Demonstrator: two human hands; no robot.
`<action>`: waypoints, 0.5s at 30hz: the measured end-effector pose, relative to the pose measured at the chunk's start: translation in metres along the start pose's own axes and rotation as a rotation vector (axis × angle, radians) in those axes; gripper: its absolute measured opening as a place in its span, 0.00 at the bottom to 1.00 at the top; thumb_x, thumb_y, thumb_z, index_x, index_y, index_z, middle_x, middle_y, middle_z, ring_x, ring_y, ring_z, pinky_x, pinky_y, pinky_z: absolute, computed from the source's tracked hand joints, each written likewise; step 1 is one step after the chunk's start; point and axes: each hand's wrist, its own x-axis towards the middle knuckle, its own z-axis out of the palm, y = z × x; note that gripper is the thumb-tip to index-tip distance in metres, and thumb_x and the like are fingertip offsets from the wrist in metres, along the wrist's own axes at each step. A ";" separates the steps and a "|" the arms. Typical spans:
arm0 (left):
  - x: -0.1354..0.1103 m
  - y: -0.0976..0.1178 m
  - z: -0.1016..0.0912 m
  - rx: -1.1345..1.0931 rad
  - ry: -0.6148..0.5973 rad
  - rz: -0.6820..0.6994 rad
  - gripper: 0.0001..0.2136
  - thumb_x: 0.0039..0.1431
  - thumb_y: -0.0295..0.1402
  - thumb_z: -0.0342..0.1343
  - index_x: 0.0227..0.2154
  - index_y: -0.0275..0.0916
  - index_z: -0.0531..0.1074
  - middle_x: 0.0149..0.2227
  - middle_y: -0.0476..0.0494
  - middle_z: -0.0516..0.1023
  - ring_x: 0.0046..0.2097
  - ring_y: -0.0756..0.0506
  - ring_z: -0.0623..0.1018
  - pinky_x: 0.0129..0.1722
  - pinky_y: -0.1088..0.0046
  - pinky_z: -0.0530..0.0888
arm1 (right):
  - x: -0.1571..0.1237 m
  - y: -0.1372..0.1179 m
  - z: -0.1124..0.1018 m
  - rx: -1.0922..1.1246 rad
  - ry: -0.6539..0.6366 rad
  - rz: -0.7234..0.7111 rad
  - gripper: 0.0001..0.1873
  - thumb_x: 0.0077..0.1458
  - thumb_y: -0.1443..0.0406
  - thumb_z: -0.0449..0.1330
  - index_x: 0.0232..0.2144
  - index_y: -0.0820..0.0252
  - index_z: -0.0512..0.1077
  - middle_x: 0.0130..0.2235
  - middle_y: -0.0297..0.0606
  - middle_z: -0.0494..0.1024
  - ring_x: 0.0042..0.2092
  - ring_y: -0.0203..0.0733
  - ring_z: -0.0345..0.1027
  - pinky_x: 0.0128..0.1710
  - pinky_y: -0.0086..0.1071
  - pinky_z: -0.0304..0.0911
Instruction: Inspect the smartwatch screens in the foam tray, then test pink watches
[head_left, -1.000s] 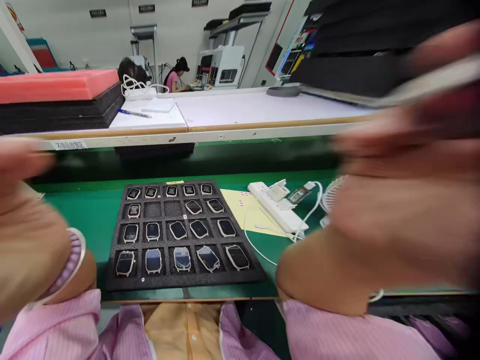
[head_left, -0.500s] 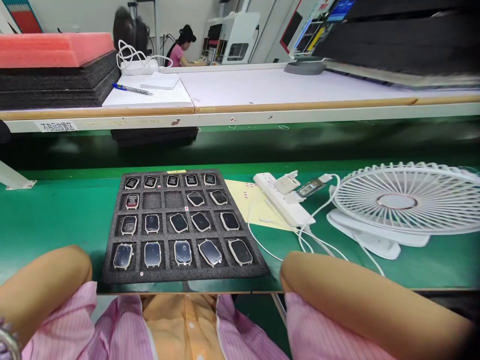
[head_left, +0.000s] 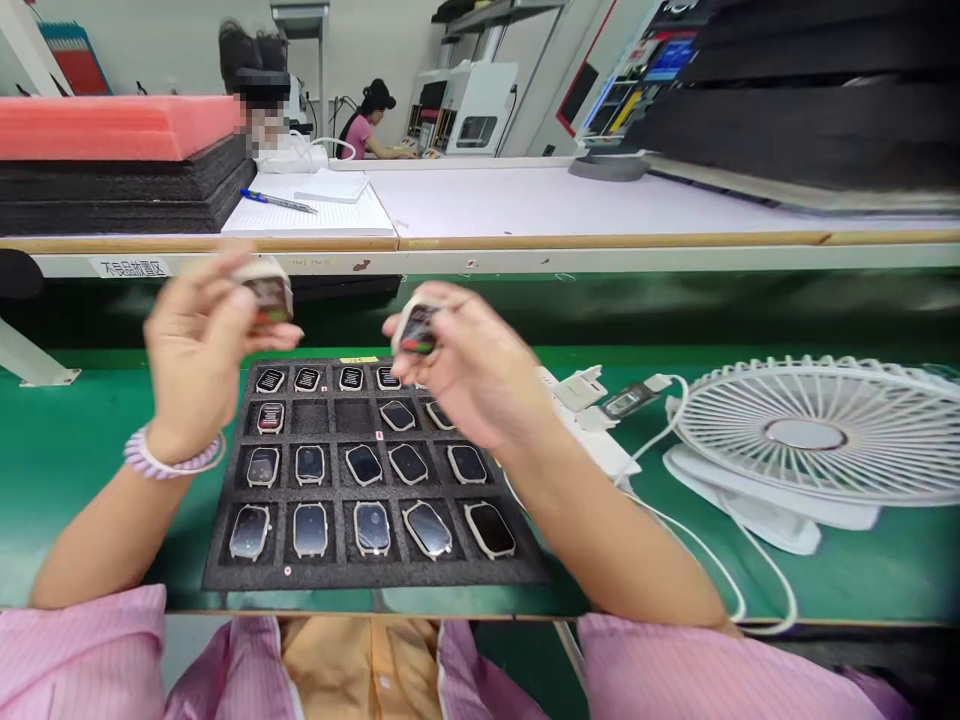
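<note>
- Holding both hands up over the tray now; half a second ago only the forearms were showing at the near edge, with the hands out of frame.
- Left hand (head_left: 196, 345) is pinching a watch case (head_left: 266, 292) between thumb and fingertips, with the case sitting at the top of the hand. A beaded bracelet (head_left: 172, 462) is sitting on that wrist.
- Right hand (head_left: 474, 372) is gripping a second watch case (head_left: 417, 328) at its fingertips. The dark face is showing a red mark, but it is blurred.
- The two cases are hanging near each other between the hands, not touching.
- Black foam tray (head_left: 225, 560) is lying below both hands on the green surface (head_left: 90, 470), in the same spot as in the earlier frames.
- The same two empty pockets (head_left: 311, 415) are showing in the second row as before, below and between the hands.
- The far-right pocket of the top row is hiding behind the right hand, so I cannot tell whether it is filled.
- Judging from this, both cases are out of the foam and up at viewing height, so the work is sitting at the in-hand stage, with nothing being set down.
- White fan (head_left: 817, 430) is lying well to the right of the right hand, unchanged.
- Notebook (head_left: 315, 205) is lying on the raised shelf beyond the left hand, and a co-worker (head_left: 361, 125) is sitting far beyond that.
</note>
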 end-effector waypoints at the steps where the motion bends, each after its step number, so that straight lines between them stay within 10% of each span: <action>1: -0.004 -0.012 0.007 0.041 -0.049 -0.074 0.18 0.54 0.42 0.73 0.46 0.45 0.79 0.40 0.50 0.82 0.33 0.49 0.82 0.28 0.74 0.84 | 0.007 0.017 -0.001 0.026 -0.027 0.068 0.27 0.50 0.53 0.77 0.45 0.52 0.70 0.39 0.34 0.78 0.30 0.36 0.72 0.26 0.28 0.70; 7: -0.042 -0.070 0.010 0.098 -0.401 -0.552 0.22 0.51 0.34 0.71 0.48 0.39 0.73 0.40 0.48 0.81 0.27 0.53 0.79 0.26 0.77 0.81 | 0.015 0.087 -0.021 0.010 -0.135 0.443 0.24 0.48 0.62 0.75 0.44 0.57 0.69 0.36 0.37 0.82 0.26 0.36 0.75 0.22 0.25 0.67; 15: -0.047 -0.090 -0.017 0.304 -0.589 -0.604 0.26 0.55 0.35 0.66 0.55 0.41 0.66 0.47 0.42 0.79 0.39 0.44 0.83 0.44 0.58 0.82 | 0.012 0.094 -0.035 -0.096 -0.302 0.391 0.38 0.49 0.69 0.70 0.61 0.52 0.62 0.42 0.34 0.78 0.37 0.41 0.79 0.39 0.36 0.76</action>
